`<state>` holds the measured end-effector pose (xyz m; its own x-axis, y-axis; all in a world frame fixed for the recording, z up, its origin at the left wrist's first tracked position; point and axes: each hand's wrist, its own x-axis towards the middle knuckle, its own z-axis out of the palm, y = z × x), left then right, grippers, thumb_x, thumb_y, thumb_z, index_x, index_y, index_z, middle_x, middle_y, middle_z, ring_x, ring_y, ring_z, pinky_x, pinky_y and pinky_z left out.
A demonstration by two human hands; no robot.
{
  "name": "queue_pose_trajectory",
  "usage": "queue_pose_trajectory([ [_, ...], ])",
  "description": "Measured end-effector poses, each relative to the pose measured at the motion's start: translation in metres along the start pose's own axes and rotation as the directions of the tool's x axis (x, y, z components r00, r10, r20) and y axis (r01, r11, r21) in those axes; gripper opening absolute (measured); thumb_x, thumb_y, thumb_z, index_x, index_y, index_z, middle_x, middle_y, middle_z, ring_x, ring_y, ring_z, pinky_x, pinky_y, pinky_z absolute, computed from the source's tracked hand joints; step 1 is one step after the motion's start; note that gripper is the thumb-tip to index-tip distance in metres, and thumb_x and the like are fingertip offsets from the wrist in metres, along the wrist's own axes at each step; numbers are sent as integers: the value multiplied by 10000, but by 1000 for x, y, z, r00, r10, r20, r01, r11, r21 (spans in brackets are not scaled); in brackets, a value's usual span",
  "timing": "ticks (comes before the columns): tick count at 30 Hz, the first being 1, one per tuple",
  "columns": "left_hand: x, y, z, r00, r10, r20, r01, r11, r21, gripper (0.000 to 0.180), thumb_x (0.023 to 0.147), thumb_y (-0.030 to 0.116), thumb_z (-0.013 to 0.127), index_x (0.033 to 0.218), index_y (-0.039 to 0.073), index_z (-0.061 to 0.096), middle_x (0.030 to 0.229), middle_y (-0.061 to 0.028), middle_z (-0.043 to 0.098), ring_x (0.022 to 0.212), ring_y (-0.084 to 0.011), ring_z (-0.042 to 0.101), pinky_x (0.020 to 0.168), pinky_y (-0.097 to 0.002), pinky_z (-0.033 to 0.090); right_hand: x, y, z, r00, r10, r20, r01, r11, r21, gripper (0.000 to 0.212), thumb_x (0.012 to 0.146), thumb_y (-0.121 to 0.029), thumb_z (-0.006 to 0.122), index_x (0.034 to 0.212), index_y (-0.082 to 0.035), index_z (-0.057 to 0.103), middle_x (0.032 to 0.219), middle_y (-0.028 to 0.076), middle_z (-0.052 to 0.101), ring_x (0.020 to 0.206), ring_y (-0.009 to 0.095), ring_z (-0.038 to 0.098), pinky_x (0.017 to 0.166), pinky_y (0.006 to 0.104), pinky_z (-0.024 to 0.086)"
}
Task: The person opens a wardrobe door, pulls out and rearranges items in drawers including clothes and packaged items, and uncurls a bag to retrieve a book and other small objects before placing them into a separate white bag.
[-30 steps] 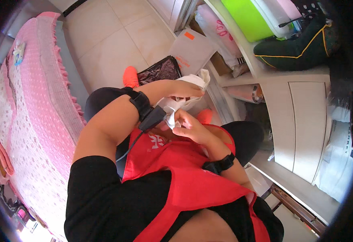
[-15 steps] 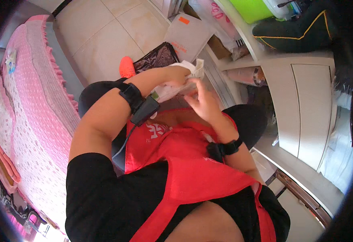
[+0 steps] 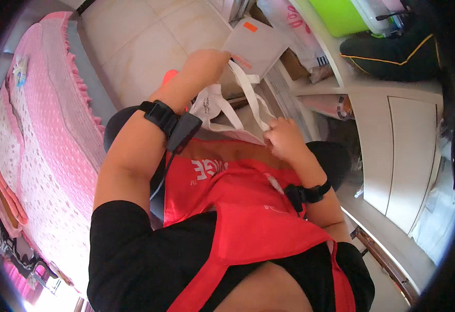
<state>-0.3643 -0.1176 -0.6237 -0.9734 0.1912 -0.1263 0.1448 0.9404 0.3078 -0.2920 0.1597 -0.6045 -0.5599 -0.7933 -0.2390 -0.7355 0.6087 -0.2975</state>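
A white cloth tote bag (image 3: pixel 210 99) with two looped handles hangs open above my lap, some dark print on its side. My left hand (image 3: pixel 209 67) is at the far side of the bag, its fingers closed at the top of one white strap; the fingertips are partly hidden behind the hand. Nearer to me, my right hand (image 3: pixel 286 139) pinches the bag's rim by the foot of a strap. What lies inside the bag cannot be made out. Below it spreads the red apron (image 3: pixel 253 229) that I wear.
On the left runs a bed with a pink quilted cover (image 3: pixel 45 140). A flat whitish package (image 3: pixel 258 47) leans beyond the bag. To the right stands a white cabinet (image 3: pixel 412 156) with shelves holding a dark cushion-like item (image 3: pixel 391 57) and a green container (image 3: pixel 336 15).
The bundled white cloth has opened out into a bag with its handles showing. My left hand has moved farther away, and my right hand has come down and to the right, onto the rim.
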Motion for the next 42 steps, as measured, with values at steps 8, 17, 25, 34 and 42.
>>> queue_pose_trajectory([
  [8,-7,5,0,998,25,60,-24,999,-24,199,810,150,529,965,153,654,836,-109,644,788,-307,621,655,-430,491,28,-22,1,928,283,-241,-212,936,281,322,665,-118,704,953,-43,580,981,129,547,956,339,530,781,431,437],
  [17,-7,11,-2,989,88,119,-80,994,-72,188,793,156,548,943,126,656,829,-112,643,792,-315,615,670,-427,488,78,-1,25,714,398,-576,-255,914,315,630,653,-40,708,1218,-61,431,1067,182,505,1006,362,510,862,409,419],
  [25,-4,8,-17,976,124,177,-97,983,-158,176,828,207,537,900,84,640,844,-136,635,800,-327,606,705,-433,479,75,42,20,761,553,-340,-237,725,647,295,748,-42,586,1038,-48,530,910,87,586,881,225,565,796,338,427],
  [34,-14,-19,-8,947,-107,304,123,992,-35,343,850,328,509,1050,55,566,1006,-164,619,913,-346,598,756,-438,475,-38,11,-68,945,314,-88,83,30,996,429,774,-371,584,932,27,613,864,77,606,736,158,562,623,274,415],
  [42,-16,-16,17,942,-90,323,58,992,108,382,864,393,511,1036,60,588,905,-175,639,867,-346,608,736,-454,471,-70,6,-125,994,-12,104,-82,532,843,298,790,-300,625,822,-4,630,549,88,543,500,234,540,515,313,385],
])
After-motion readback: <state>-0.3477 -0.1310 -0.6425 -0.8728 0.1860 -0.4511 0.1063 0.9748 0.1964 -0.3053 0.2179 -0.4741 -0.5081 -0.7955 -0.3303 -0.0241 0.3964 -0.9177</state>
